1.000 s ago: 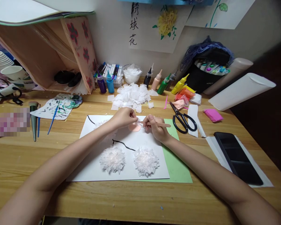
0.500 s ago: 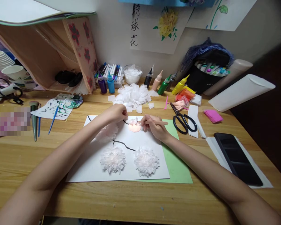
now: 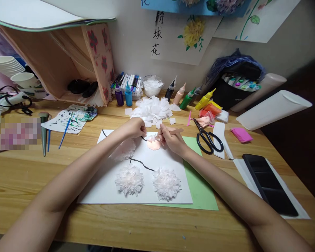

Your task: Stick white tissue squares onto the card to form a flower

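Observation:
My right hand (image 3: pixel 173 142) grips a flat, light-brown stick (image 3: pixel 177 131), its back end pointing right. The front of the hand is at a peach clay disc (image 3: pixel 153 145) on white paper (image 3: pixel 99 187). A few white tissue pieces (image 3: pixel 152 138) stand on the disc's far edge. Just left of these, my left hand (image 3: pixel 137 128) has its fingertips pinched together; what they hold, if anything, is hidden. Two ruffled tissue flowers (image 3: pixel 129 180) sit at the paper's front. My left forearm partly covers another flower (image 3: pixel 124 149). Black lines are drawn on the paper.
Behind the hands lies a heap of white tissue squares (image 3: pixel 152 109). Paint bottles (image 3: pixel 186 100) stand along the wall. Black-handled scissors (image 3: pixel 209 141) lie to the right, above a green sheet (image 3: pixel 203 189). A black case (image 3: pixel 269 183) is further right; brushes (image 3: pixel 65 133) lie left.
The stick in my right hand now tilts upward more at its back end, and less of it shows. My left hand stays pinched beside the disc. The whole view has shifted slightly.

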`<state>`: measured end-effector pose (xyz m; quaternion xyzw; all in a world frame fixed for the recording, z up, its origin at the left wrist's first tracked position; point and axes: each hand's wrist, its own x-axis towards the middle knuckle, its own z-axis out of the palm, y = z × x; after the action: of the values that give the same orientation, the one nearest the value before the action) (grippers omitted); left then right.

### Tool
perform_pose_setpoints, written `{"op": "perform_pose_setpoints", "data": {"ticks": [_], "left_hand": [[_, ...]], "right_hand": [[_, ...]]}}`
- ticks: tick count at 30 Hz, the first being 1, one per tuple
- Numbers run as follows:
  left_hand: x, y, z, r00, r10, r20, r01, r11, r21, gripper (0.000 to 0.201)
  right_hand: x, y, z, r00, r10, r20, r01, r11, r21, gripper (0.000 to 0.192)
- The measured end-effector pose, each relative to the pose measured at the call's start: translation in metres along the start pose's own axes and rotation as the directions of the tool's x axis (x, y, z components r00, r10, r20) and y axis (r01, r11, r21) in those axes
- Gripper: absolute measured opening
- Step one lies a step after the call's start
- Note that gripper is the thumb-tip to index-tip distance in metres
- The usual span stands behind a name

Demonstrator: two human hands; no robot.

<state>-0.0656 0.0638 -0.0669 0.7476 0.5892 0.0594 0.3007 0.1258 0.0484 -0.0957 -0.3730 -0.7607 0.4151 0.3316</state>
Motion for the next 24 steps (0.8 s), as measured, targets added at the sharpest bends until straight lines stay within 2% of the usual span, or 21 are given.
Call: {"op": "perform_pose_setpoints", "data": {"ticks": [4,9,18,21,24], "left_hand": [[0.0,-0.001,0.0,1.0,-0.001,0.001,0.001,1.0,-0.009,0.014],[0.001,-0.002,0.001,1.0,-0.009,0.002,0.009,1.0,-0.012,0.015],[0.001,-0.002,0.0,1.0,-0.002,0.009,0.002,1.0,0.016,0.016],[0.001,-0.001,0.0,1.0,-0.005,0.014,0.005,1.0,0.014,0.016],[0.0,0.001,0.0,1.0,-0.012,0.012,0.012,1.0,0.008,0.016]], "right_hand": [[-0.006,0.006,0.004,0.996,-0.069,-0.058,0.068,0.997,-0.023,0.053],[-0.01,0.016,0.002,0.983,0.015,-0.183,0.011,0.99,0.143,0.055],[-0.005,0.013,0.005,0.994,-0.008,-0.108,0.015,0.998,0.06,0.055],[-0.003,0.012,0.005,0.993,-0.075,-0.095,0.071,0.997,-0.04,0.055],[-0.002,0.016,0.004,0.966,-0.256,-0.029,0.247,0.952,-0.182,0.053]]}}
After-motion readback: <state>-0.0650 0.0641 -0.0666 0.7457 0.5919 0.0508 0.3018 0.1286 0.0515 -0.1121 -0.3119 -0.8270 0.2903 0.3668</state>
